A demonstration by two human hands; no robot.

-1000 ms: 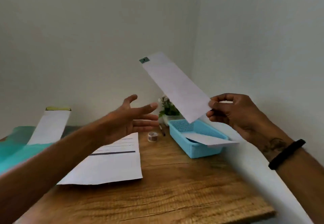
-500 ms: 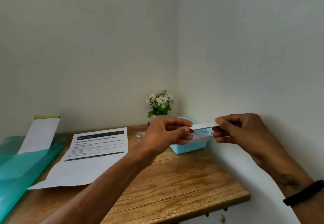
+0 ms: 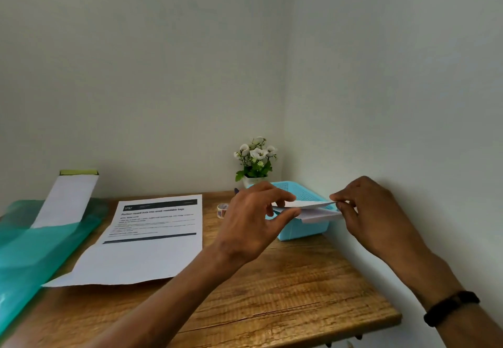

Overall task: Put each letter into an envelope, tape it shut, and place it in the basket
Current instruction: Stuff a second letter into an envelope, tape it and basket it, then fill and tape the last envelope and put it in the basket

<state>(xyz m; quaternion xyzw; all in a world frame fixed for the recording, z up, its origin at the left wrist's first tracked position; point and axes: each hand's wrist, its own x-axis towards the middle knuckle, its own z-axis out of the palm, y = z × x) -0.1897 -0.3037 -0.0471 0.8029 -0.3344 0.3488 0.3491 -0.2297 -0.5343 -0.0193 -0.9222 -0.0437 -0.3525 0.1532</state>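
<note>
Envelope (image 3: pixel 304 204) held flat just above the basket (image 3: pixel 302 232) — left hand (image 3: pixel 253 225) and right hand (image 3: pixel 364 209) each pinch one end. Judged light, floppy, creasable — support both ends.

A long white paper envelope (image 3: pixel 304 204) lies nearly flat, seen edge-on, above a light blue perforated plastic basket (image 3: pixel 299 229) in the far right corner of the wooden bench (image 3: pixel 285 287). A second white envelope (image 3: pixel 321 215) lies across the basket's rim. A small roll of clear tape (image 3: pixel 222 209) stands just left of the basket.
</note>
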